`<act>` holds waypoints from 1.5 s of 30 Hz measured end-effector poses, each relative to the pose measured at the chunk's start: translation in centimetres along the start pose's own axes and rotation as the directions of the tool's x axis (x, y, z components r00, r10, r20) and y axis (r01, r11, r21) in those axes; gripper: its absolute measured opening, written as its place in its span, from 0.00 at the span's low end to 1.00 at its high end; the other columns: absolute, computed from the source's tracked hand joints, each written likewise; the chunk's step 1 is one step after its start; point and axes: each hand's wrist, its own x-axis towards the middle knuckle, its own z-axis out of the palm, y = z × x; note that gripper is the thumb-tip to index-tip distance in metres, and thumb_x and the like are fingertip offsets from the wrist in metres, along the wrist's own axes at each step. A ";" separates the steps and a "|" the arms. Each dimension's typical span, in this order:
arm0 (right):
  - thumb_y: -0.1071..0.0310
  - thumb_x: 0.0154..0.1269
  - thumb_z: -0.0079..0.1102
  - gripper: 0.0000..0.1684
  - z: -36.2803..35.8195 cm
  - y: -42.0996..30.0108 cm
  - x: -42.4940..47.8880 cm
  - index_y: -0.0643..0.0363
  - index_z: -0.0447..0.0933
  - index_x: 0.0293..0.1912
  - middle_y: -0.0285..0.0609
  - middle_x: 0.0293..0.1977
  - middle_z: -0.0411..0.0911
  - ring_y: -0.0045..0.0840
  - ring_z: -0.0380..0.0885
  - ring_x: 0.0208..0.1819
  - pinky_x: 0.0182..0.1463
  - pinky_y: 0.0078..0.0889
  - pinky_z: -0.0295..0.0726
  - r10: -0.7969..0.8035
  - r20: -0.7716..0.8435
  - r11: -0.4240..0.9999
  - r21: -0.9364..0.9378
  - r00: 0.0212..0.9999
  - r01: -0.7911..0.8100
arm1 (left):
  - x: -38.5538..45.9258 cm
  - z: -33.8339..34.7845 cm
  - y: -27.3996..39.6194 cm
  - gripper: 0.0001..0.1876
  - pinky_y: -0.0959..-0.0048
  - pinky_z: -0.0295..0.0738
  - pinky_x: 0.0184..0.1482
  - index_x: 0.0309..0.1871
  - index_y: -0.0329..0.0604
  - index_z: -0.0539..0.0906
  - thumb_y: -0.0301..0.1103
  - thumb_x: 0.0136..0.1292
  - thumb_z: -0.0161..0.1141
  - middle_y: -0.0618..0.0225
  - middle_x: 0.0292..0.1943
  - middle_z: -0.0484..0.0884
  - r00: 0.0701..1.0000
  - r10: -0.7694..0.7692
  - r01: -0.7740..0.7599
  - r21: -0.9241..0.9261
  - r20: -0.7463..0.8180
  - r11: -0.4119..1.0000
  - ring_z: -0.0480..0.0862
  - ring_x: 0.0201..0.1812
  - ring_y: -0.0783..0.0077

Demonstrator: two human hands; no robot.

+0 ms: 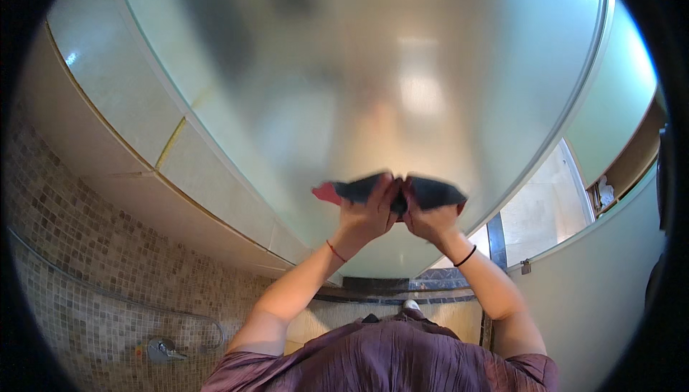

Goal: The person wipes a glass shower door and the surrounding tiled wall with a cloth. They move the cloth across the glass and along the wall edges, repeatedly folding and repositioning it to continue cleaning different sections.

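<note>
Both of my hands are raised in front of a frosted glass shower panel (344,123). Between and behind them is a dark grey cloth (438,193), bunched at the middle and spread out to either side. At its left end a pinkish-red corner (326,193) shows. My left hand (368,211) grips the left part, fingers pointing up. My right hand (425,214) grips the right part, its knuckles close against the left hand. Blur hides whether this is one cloth or two, and I cannot tell whether it touches the glass.
A mosaic-tiled wall (107,219) with a mixer tap (164,350) and hose stands at left. Light tiles (124,96) border the panel. To the right are an open glass door (586,279) and a shelf unit (627,149). A dark stone threshold (377,284) crosses the floor.
</note>
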 end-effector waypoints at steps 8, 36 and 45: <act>0.63 0.70 0.55 0.15 8.4 -1.0 -12.5 0.52 0.81 0.53 0.41 0.42 0.85 0.36 0.84 0.43 0.46 0.40 0.81 -0.138 0.329 0.978 0.192 0.934 0.077 | -15.2 5.7 -1.0 0.20 0.46 0.73 0.52 0.55 0.59 0.85 0.48 0.61 0.64 0.77 0.64 0.73 0.950 0.082 -0.069 -0.055 0.301 0.996 0.80 0.55 0.66; 0.67 0.63 0.56 0.16 17.3 -8.1 -13.8 0.58 0.82 0.49 0.37 0.46 0.84 0.26 0.81 0.52 0.58 0.31 0.76 -0.378 0.177 0.901 0.295 0.909 0.317 | -23.1 2.9 -2.0 0.51 0.40 0.45 0.76 0.75 0.17 0.44 0.34 0.60 0.68 0.15 0.73 0.37 0.817 -0.476 0.532 -0.106 0.325 0.840 0.40 0.76 0.18; 0.69 0.54 0.61 0.18 3.8 -8.5 5.6 0.56 0.84 0.47 0.35 0.43 0.83 0.27 0.80 0.44 0.48 0.34 0.75 -0.103 -0.186 0.950 0.271 0.977 0.152 | -0.9 -5.2 -7.9 0.49 0.44 0.32 0.78 0.78 0.21 0.36 0.49 0.72 0.50 0.36 0.80 0.32 0.812 -0.524 0.462 -0.264 -0.258 0.847 0.38 0.80 0.34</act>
